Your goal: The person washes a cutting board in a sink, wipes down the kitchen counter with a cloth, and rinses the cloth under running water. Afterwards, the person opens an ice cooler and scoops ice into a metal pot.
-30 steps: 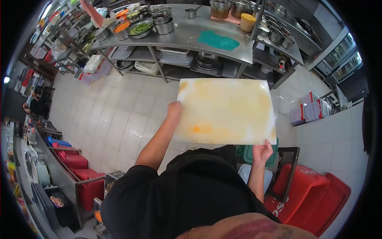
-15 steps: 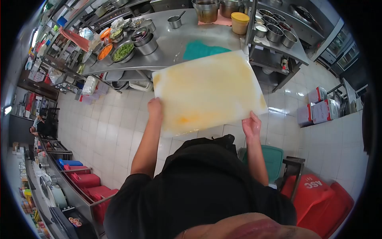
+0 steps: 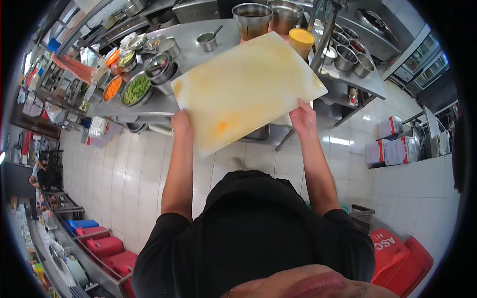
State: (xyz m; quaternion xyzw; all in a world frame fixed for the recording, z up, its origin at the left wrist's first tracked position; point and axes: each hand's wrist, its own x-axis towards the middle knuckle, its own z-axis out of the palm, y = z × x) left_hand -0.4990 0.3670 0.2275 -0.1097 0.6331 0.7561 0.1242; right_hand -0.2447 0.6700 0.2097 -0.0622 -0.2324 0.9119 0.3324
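Note:
A large pale cutting board (image 3: 248, 89) with yellow and orange stains is held out in front of me, tilted, over the near edge of the steel counter (image 3: 196, 57). My left hand (image 3: 182, 122) is closed on its lower left side. Gripping the right end of its near edge is my right hand (image 3: 303, 118), thumb on top. The fingers beneath the board are hidden on both sides. A turquoise cloth that lay on the counter is covered by the board.
Left on the counter stand bowls of chopped greens (image 3: 136, 90) and shredded carrot (image 3: 114, 88). A small pot (image 3: 207, 41), large steel pots (image 3: 252, 21) and a yellow-lidded tub (image 3: 301, 40) are behind the board. Red bins (image 3: 390, 253) stand at lower right. A person (image 3: 37, 174) is far left.
Both hands have carried the board forward and up, from above the floor to over the counter. It now hides the turquoise cloth. My view has moved nearer to the counter.

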